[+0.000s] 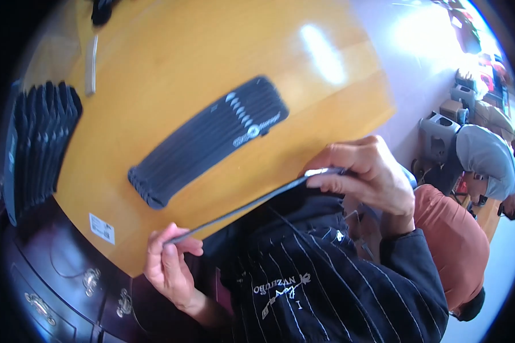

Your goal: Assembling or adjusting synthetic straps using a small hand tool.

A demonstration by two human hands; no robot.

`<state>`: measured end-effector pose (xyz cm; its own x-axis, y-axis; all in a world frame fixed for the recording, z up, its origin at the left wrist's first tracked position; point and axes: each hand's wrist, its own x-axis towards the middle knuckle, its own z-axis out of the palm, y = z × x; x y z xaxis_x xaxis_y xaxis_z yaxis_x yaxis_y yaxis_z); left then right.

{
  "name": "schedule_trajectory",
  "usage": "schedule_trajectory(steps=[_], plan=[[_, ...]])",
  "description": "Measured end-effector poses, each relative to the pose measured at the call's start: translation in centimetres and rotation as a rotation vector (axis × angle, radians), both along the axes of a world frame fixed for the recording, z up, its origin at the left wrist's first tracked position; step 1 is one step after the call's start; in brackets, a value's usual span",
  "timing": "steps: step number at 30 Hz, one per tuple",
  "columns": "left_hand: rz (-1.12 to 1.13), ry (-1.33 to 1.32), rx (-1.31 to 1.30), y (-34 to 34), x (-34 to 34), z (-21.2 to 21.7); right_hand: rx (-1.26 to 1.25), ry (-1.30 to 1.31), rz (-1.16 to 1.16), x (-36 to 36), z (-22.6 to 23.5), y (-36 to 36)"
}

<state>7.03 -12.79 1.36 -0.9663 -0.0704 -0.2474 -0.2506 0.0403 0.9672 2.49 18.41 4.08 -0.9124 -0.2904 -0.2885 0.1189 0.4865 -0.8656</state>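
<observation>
A thin, dark, flat strip (243,208) stretches between my two hands, seen nearly edge-on above the table's near edge. My left hand (169,266) pinches its lower-left end between thumb and fingers. At the upper-right end, my right hand (369,174) grips it with the thumb below and curled fingers above; something bright glints there. Just beyond lies a stack of long, black, soft-looking pieces (203,140), slanting across the table, with white print and a row of small arrows near its right end. Whether the strip matches these pieces, I cannot tell.
More black pieces (43,137) stand bunched at the left edge of the wooden table (171,51). A pale ruler-like bar (91,66) and a white label (102,228) lie nearby. Dark drawers (46,294) are below left. Two people (452,240) and a grey stool (435,137) are at right.
</observation>
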Motion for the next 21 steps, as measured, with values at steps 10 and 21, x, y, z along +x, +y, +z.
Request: schedule_trajectory(steps=[10, 21], plan=[[0.131, 0.114, -0.267, 1.2, -0.7, -0.1, -0.094, -0.203, -0.227, 0.3, -0.3, -1.3], [0.208, 0.092, -0.267, 1.1, -1.9, -0.5, -0.019, -0.115, -0.429, -0.6, -0.5, -2.1]])
